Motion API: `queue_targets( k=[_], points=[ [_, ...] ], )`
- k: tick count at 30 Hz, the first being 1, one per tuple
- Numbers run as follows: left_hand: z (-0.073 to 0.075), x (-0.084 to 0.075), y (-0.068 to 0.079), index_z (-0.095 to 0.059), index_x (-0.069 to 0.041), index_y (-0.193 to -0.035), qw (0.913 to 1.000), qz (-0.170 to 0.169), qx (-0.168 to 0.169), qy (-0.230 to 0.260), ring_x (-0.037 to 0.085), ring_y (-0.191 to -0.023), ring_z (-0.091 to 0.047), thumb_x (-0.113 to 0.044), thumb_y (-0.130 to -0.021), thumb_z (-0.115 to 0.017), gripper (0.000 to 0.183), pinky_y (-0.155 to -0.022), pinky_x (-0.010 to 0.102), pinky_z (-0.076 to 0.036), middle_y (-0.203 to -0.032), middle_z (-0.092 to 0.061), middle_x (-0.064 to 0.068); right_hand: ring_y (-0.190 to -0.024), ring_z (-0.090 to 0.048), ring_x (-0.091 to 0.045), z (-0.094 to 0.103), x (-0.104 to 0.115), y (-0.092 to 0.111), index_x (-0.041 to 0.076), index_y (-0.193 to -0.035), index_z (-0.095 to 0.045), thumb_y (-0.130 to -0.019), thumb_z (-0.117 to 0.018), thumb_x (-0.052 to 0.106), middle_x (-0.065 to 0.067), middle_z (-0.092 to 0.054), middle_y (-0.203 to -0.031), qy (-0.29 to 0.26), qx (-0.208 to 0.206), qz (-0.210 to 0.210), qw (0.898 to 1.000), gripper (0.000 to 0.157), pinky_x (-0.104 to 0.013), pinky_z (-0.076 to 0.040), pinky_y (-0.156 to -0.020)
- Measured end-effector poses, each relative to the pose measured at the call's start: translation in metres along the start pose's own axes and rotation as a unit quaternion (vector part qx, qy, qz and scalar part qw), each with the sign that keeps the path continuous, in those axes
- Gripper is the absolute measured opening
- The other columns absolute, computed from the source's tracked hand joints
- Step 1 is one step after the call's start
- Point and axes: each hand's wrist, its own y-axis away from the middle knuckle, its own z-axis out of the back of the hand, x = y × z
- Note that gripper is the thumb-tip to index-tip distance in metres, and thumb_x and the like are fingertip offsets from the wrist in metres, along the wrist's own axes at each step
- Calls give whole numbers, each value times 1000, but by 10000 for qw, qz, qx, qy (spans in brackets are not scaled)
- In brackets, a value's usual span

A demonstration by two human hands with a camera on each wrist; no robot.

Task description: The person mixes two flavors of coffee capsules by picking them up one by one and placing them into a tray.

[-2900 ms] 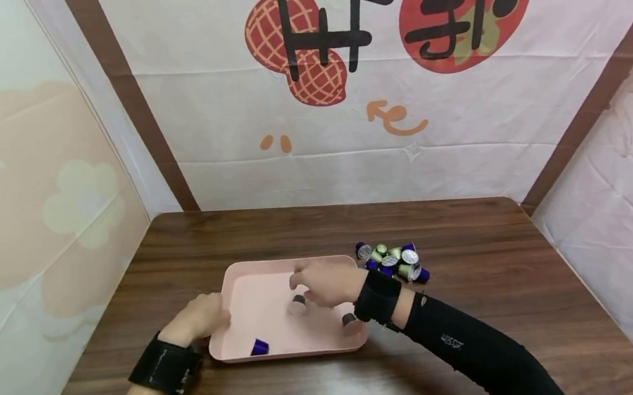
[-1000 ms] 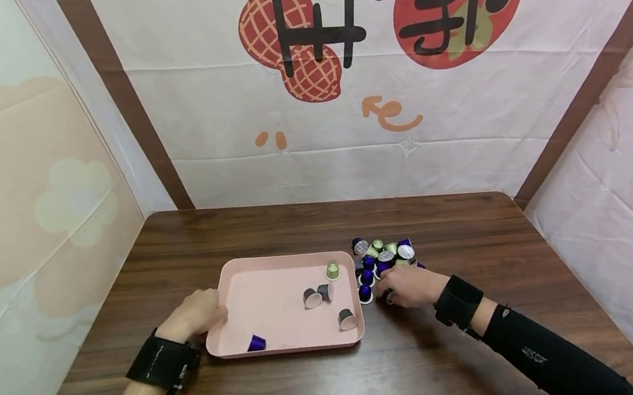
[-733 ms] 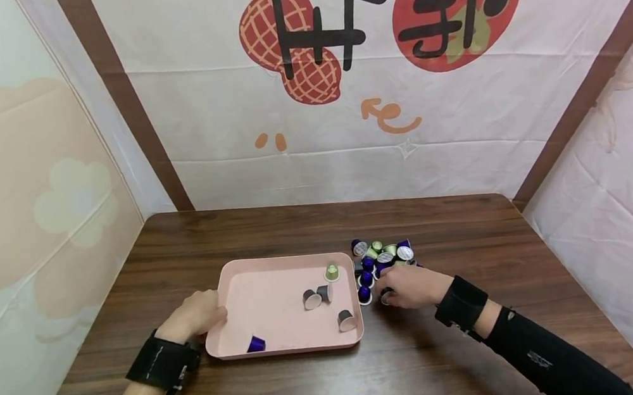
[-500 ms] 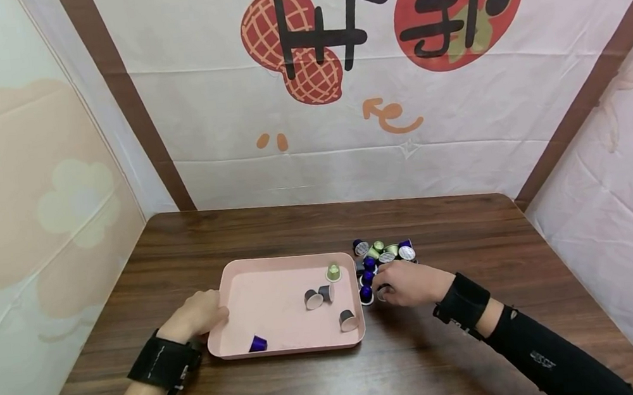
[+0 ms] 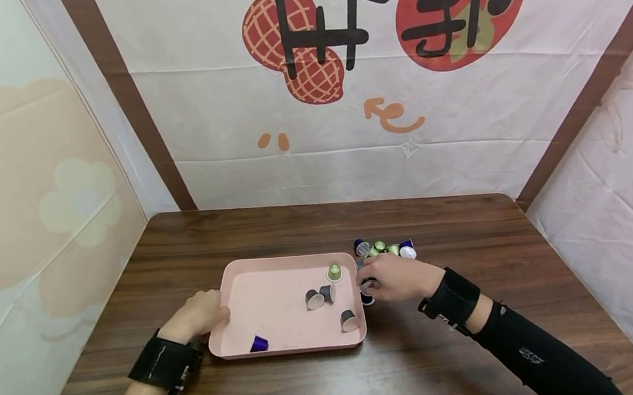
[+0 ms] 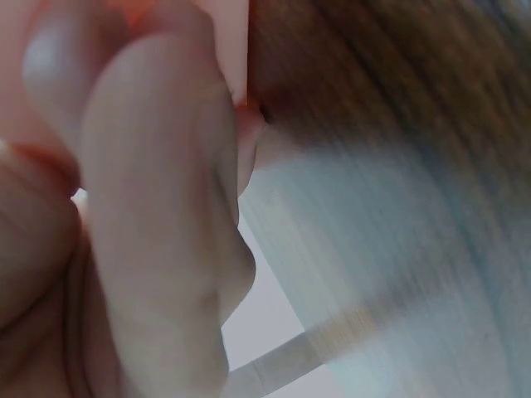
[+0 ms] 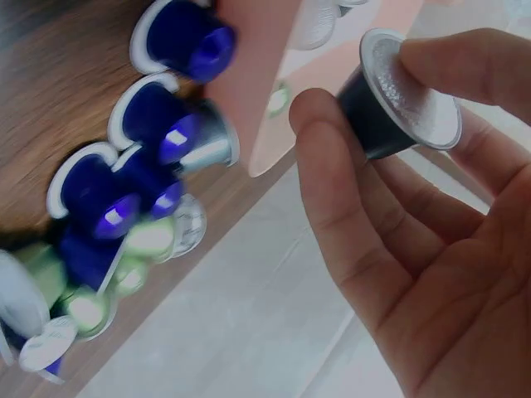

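Right grip pinches 1 dark capsule just beside the tray.
Thumb on its grainy foil lid, fingers against the tapered cup, with no slack; a light pinch should spare the foil, and clearing the low wall before lowering seems wise. The left grip, fingers bent, holds the smooth pink tray's left edge. Inside: 3 grey capsules, 1 green capsule, 1 purple capsule. A glossy pile lies alongside on the wood-grain surface.
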Motion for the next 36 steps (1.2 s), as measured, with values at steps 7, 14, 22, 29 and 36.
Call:
queue_targets(
  k=[7,14,22,29,36],
  points=[
    [-2,-1,0,-55,-3,-77,9999,78,2,93,17,-44,-53,-10,-82,-52,10,-40,29,-44,-60,-53,7,-69,-49,-6,-3,14,-20,7,-103,-67,-87,-60,10,2,-60,-92,-92,144,396,9991,17,-18,-43,-64],
    [-1,-1,0,-55,-3,-75,10000,85,-14,-17,17,-44,-53,-10,-83,-51,11,-40,30,-45,-60,-53,7,-69,-48,-2,-13,28,-38,8,-106,-67,-90,-60,16,4,-59,-90,-303,433,440,9976,19,-14,-42,-64],
    [0,-1,0,-55,-3,-75,10000,51,-44,-48,17,-45,-53,-10,-83,-52,11,-40,29,-44,-61,-52,7,-72,-48,-3,-31,39,-50,8,-105,-66,-89,-63,15,4,-61,-90,-237,586,765,9951,17,-14,-39,-64],
    [0,-1,0,-53,-4,-73,9999,79,-63,-68,18,-46,-53,-10,-81,-51,10,-41,30,-44,-61,-52,7,-81,-55,-2,-40,44,-56,10,-104,-67,-89,-65,20,3,-64,-97,66,412,825,9957,19,-14,-43,-70],
    [-1,1,-2,-53,-5,-73,9998,15,-108,-182,18,-48,-52,-10,-81,-52,10,-42,30,-43,-61,-52,6,-73,-51,-6,-34,39,-51,7,-109,-67,-90,-63,18,-4,-64,-99,-332,378,718,9961,23,-14,-42,-66]
  ],
)
